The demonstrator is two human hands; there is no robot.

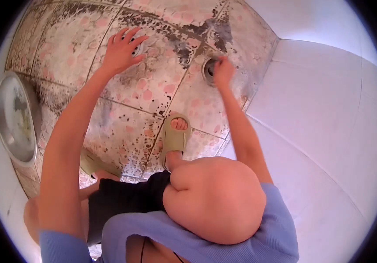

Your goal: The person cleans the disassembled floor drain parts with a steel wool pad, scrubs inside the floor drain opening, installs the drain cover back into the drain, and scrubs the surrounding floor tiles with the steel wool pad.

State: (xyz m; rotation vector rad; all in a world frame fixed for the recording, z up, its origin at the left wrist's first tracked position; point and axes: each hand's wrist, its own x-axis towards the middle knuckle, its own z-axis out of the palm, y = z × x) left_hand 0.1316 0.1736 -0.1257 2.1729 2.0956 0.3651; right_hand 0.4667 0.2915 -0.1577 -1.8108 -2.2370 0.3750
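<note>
My left hand [121,51] is spread open over a small round drain cover [135,50] with dark holes, which shows between the thumb and fingers. My right hand [223,71] is closed at the right rim of a round floor drain opening [207,71]. Something dark and blurred is by its fingertips, too unclear to name. The tiled floor [153,83] around both hands is stained with dark marks and has pink spots.
A metal basin [16,118] leans by the left wall, with some residue inside. White wall panels [311,96] rise on the right. My feet in green sandals [175,139] are on the tiles below the hands, and my bent knee [219,197] is close.
</note>
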